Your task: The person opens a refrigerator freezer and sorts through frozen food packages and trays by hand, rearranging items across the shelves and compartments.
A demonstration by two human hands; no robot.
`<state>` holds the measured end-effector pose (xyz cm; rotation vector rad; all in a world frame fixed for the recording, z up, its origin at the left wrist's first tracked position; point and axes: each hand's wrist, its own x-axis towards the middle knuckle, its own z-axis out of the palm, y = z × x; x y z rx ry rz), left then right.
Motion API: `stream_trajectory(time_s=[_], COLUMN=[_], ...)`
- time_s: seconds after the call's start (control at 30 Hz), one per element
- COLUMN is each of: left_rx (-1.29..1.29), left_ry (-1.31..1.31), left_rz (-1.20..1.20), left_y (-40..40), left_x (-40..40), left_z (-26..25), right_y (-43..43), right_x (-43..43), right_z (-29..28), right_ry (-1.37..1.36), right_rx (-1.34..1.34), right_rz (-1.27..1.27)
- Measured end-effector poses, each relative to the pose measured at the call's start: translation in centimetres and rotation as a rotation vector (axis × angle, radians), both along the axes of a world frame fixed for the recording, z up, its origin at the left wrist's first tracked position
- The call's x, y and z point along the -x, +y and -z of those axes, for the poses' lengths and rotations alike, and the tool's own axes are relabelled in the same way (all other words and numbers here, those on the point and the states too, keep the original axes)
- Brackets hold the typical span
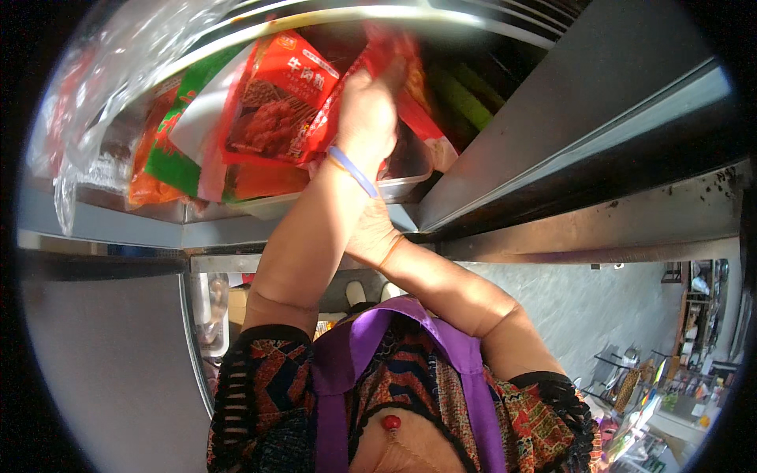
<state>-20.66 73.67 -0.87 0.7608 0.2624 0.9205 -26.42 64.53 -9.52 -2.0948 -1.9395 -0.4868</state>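
Observation:
My left hand (369,109), with a purple band at its wrist, reaches into an open refrigerated cabinet. Its blurred fingers are closed on a red plastic food packet (387,44). My right hand (369,227) lies lower, crossed beneath the left forearm; its fingers are mostly hidden, so its grip cannot be told. Left of my left hand, a red packet with a picture of meat (269,118) leans over a green and white packet (171,159). A clear plastic tray (408,183) sits under the packets, close to my left wrist.
Wire shelf bars (461,20) curve across the top. Clear plastic wrap (89,118) hangs at the left. Green vegetables (464,94) lie at the right, beside a grey metal wall (550,112). An open metal door (112,349) stands at lower left, near another clear container (214,319).

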Motion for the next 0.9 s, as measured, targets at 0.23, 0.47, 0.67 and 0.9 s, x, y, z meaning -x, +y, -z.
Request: stream_trajectory(time_s=[0.23, 0.47, 0.67, 0.9], left_rx=[0.038, -0.041, -0.107, -0.194], left_ry=[-0.495, -0.205, -0.296, -0.028], left_rz=[0.383, 0.023, 0.007, -0.34], left_y=[7.1, 7.2, 8.0, 4.8], left_x=[3.4, 6.8, 8.2, 10.3], left_z=[0.1, 0.1, -0.2, -1.7], right_y=[-0.9, -5.4, -5.9, -5.8], right_x=[-1.1, -2.3, -1.8, -2.2], right_z=[-0.4, -2.2, -3.1, -2.8], right_ry=[0.197, 0.558, 0.612, 0.52], right_rx=[-0.102, -0.511, -0.541, -0.377], right_rz=[-0.084, -0.392, -0.073, -0.067])
